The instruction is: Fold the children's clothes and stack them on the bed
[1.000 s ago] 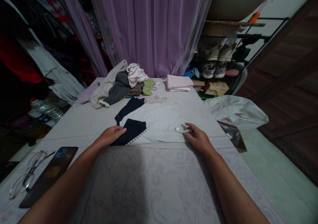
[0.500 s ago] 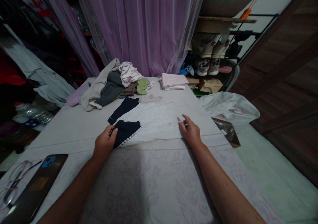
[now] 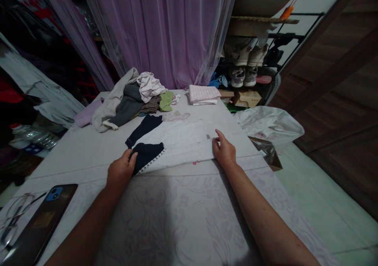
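Observation:
A white garment [image 3: 183,144] with dark navy sleeves lies flat on the pale patterned table [image 3: 165,215]. My left hand [image 3: 119,170] pinches the near left corner, where the lace-trimmed navy part [image 3: 146,155] sits. My right hand [image 3: 224,151] grips the garment's right edge, with the cloth bunched and lifted slightly under the fingers. A second navy sleeve [image 3: 143,129] stretches away toward the back left.
A heap of mixed clothes [image 3: 130,98] lies at the table's far left, and a folded striped cloth [image 3: 203,94] at the far middle. A phone [image 3: 44,215] and glasses [image 3: 10,222] rest near left. A white plastic bag [image 3: 268,124] lies right of the table; shoes [image 3: 243,75] stand behind.
My right hand has gone from lying on the garment to gripping its right edge and drawing it inward. The left hand has closed on the navy corner. The view has shifted slightly right.

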